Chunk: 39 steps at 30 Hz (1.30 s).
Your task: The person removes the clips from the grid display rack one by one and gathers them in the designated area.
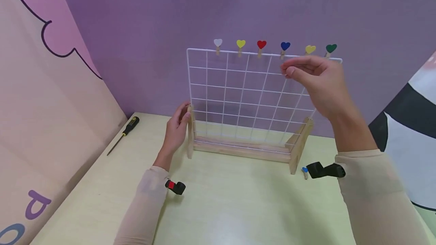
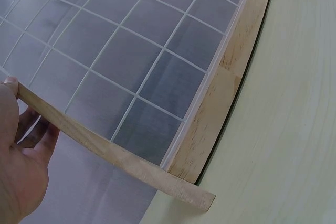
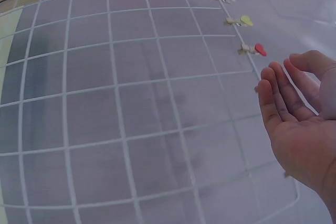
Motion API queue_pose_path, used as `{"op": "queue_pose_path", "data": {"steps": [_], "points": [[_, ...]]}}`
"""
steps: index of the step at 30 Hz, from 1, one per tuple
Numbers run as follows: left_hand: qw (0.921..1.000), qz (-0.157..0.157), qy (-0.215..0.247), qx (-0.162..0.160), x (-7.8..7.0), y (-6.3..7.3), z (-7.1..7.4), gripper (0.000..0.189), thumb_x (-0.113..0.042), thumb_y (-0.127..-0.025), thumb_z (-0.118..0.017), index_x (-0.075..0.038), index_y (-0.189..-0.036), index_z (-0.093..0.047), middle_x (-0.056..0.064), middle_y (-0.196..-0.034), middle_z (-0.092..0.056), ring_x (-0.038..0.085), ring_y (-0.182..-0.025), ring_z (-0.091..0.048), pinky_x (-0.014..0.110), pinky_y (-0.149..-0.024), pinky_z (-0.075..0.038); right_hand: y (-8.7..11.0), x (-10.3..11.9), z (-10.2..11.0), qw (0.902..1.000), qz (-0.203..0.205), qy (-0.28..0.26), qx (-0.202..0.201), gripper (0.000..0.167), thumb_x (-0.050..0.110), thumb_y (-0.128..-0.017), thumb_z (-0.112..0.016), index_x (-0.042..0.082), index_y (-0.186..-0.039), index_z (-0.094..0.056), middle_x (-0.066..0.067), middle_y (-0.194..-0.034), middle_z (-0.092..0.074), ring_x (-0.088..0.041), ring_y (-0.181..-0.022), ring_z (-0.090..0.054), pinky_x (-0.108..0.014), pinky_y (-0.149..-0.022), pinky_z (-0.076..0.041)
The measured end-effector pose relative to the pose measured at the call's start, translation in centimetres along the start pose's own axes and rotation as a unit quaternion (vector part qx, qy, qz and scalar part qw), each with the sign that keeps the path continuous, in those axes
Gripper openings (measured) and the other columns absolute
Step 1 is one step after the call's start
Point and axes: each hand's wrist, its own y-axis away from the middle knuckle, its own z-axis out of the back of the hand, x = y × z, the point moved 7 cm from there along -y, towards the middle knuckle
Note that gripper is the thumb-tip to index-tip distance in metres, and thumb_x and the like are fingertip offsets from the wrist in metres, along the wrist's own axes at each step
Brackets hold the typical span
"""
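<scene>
A white wire grid panel (image 1: 206, 67) stands upright in a wooden stand (image 1: 242, 152). Along its top wire sit several small clothespins with hearts, among them a white-heart clothespin (image 1: 218, 42), a blue-heart clothespin (image 1: 285, 46) and a green-heart clothespin (image 1: 331, 48). My left hand (image 1: 176, 129) holds the stand's left upright near its top, thumb on one side and fingers behind, as the left wrist view shows. In front of the panel's upper right, my right hand (image 1: 321, 86) hovers with loosely bent fingers and nothing between them. It partly covers the top wire.
A blue-heart clothespin (image 1: 305, 171) lies on the table (image 1: 218, 203) by the stand's right foot, partly behind the right wrist camera. On the far left of the table rests a black-handled screwdriver (image 1: 127, 129). A purple cloth backdrop (image 1: 153, 29) hangs behind the panel.
</scene>
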Motion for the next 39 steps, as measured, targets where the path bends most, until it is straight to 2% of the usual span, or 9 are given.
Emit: {"op": "queue_pose_path", "data": {"steps": [3,9,13,20,24,29,32,35,39], "points": [[0.9999,-0.005,-0.010,-0.006,0.5,-0.1,0.1,0.045,-0.020,-0.111,-0.048,-0.011,-0.155,-0.045,0.018,-0.154,-0.053,0.033,-0.144,-0.051,0.049,-0.121,-0.041,-1.0,0.9,-0.4,0.9996,0.003,-0.026,0.000,0.028,0.013,-0.096,-0.074,-0.001,-0.119,-0.073,-0.003,-0.109,-0.076,-0.016,-0.102,-0.070,-0.010,-0.093,-0.054],[1.0000,-0.004,-0.008,-0.003,-0.2,0.1,0.1,0.045,-0.017,-0.111,-0.048,-0.008,-0.155,-0.044,0.021,-0.154,-0.052,0.036,-0.143,-0.051,0.050,-0.122,-0.040,-3.1,3.1,-1.0,0.9948,0.027,-0.098,-0.013,0.024,0.005,-0.092,-0.077,-0.007,-0.112,-0.074,-0.008,-0.102,-0.077,-0.019,-0.093,-0.072,-0.015,-0.091,-0.058],[0.9999,-0.003,-0.014,-0.005,-0.2,0.0,0.2,0.046,-0.017,-0.111,-0.048,-0.008,-0.155,-0.044,0.021,-0.154,-0.053,0.035,-0.144,-0.051,0.050,-0.121,-0.041,-4.5,4.1,-1.4,0.9935,0.019,-0.111,-0.020,0.023,0.005,-0.091,-0.078,-0.006,-0.111,-0.075,-0.009,-0.101,-0.077,-0.021,-0.093,-0.070,-0.017,-0.084,-0.058],[0.9998,0.004,-0.020,-0.007,-0.1,0.0,0.5,0.046,-0.019,-0.111,-0.048,-0.009,-0.155,-0.044,0.020,-0.155,-0.052,0.035,-0.145,-0.049,0.050,-0.122,-0.039,-6.1,5.1,-3.0,0.9993,-0.031,-0.002,-0.018,0.025,0.020,-0.095,-0.076,0.008,-0.116,-0.076,0.001,-0.110,-0.076,-0.015,-0.110,-0.068,-0.013,-0.088,-0.053],[0.9999,0.003,-0.011,-0.009,-0.1,0.1,0.4,0.045,-0.017,-0.111,-0.048,-0.007,-0.155,-0.044,0.020,-0.153,-0.053,0.036,-0.143,-0.051,0.051,-0.121,-0.041,-6.9,5.7,-4.6,0.9989,-0.033,0.032,-0.011,0.024,0.023,-0.097,-0.073,0.010,-0.117,-0.076,0.001,-0.112,-0.075,-0.016,-0.110,-0.067,-0.017,-0.092,-0.054],[0.9999,-0.005,-0.008,-0.008,-0.3,0.1,0.2,0.044,-0.015,-0.111,-0.047,-0.006,-0.154,-0.045,0.021,-0.152,-0.053,0.036,-0.142,-0.052,0.051,-0.120,-0.042,-7.8,6.0,-6.5,0.9996,-0.021,0.020,0.002,0.020,0.018,-0.097,-0.072,0.008,-0.114,-0.076,-0.001,-0.111,-0.074,-0.017,-0.104,-0.066,-0.019,-0.077,-0.054],[0.9999,-0.005,-0.009,-0.007,-0.4,0.1,0.1,0.044,-0.016,-0.111,-0.048,-0.008,-0.154,-0.045,0.021,-0.153,-0.053,0.036,-0.142,-0.052,0.050,-0.121,-0.041,-8.4,6.1,-7.3,0.9998,-0.020,-0.001,0.006,0.019,0.014,-0.095,-0.073,0.006,-0.112,-0.076,0.000,-0.108,-0.075,-0.017,-0.104,-0.067,-0.018,-0.081,-0.054],[0.9999,-0.005,-0.010,-0.007,-0.5,0.1,0.0,0.044,-0.016,-0.111,-0.048,-0.007,-0.154,-0.045,0.021,-0.152,-0.053,0.036,-0.142,-0.052,0.051,-0.121,-0.041,-8.9,6.1,-8.2,0.9996,-0.024,-0.013,0.009,0.017,0.011,-0.095,-0.074,0.005,-0.110,-0.076,0.001,-0.105,-0.074,-0.016,-0.106,-0.069,-0.019,-0.096,-0.054],[0.9999,-0.003,-0.008,-0.006,-0.4,0.3,-0.1,0.044,-0.016,-0.111,-0.048,-0.007,-0.154,-0.045,0.021,-0.152,-0.054,0.037,-0.141,-0.052,0.052,-0.120,-0.041,-9.1,5.9,-9.1,0.9995,-0.024,-0.018,0.006,0.017,0.009,-0.094,-0.073,0.004,-0.110,-0.075,0.002,-0.102,-0.073,-0.018,-0.107,-0.068,-0.022,-0.097,-0.054]]}}
